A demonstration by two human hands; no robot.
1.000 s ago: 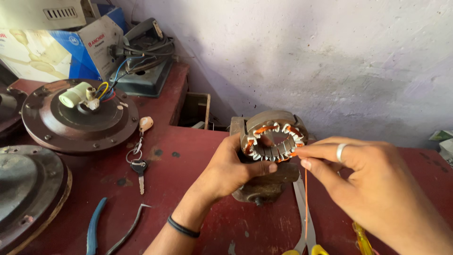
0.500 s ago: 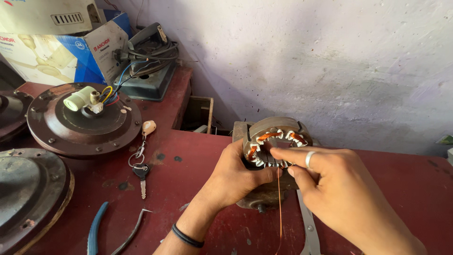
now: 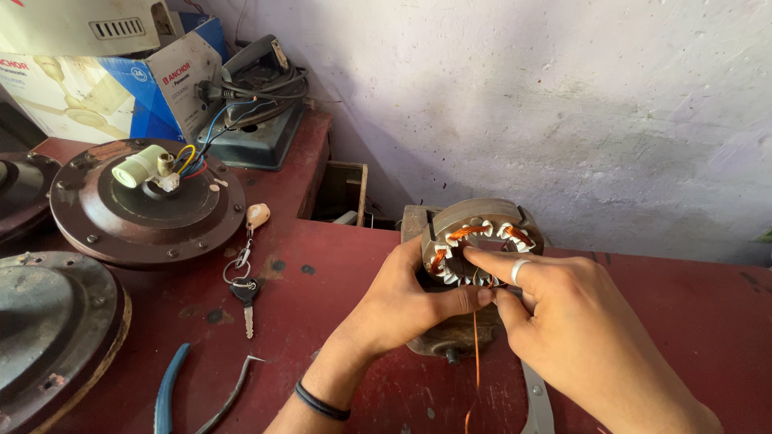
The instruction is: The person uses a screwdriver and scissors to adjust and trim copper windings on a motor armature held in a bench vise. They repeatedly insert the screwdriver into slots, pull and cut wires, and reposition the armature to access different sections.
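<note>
A: A person's left hand (image 3: 402,301) closes its grip around a round motor stator (image 3: 481,241) propped on a metal block above the red tabletop (image 3: 322,321), thumb pressed at its lower rim. What step is this?

B: Winding, by the look of it. The right hand (image 3: 579,337), ring on one finger, pinches a copper wire (image 3: 476,354) at the stator's bottom edge, forefinger laid across the white slot liners; the strand hangs straight down toward the tabletop.

A: And the next move?

B: Likely seating the strand in a slot while keeping it taut, so the left hand must hold the core from turning.

A: Changed from a second ago?

B: The right hand has come in from the stator's right side to its lower face, and the view has shifted right. The keys (image 3: 245,281), blue-handled pliers (image 3: 173,394) and brown fan motor housing (image 3: 145,205) lie as before.
</note>
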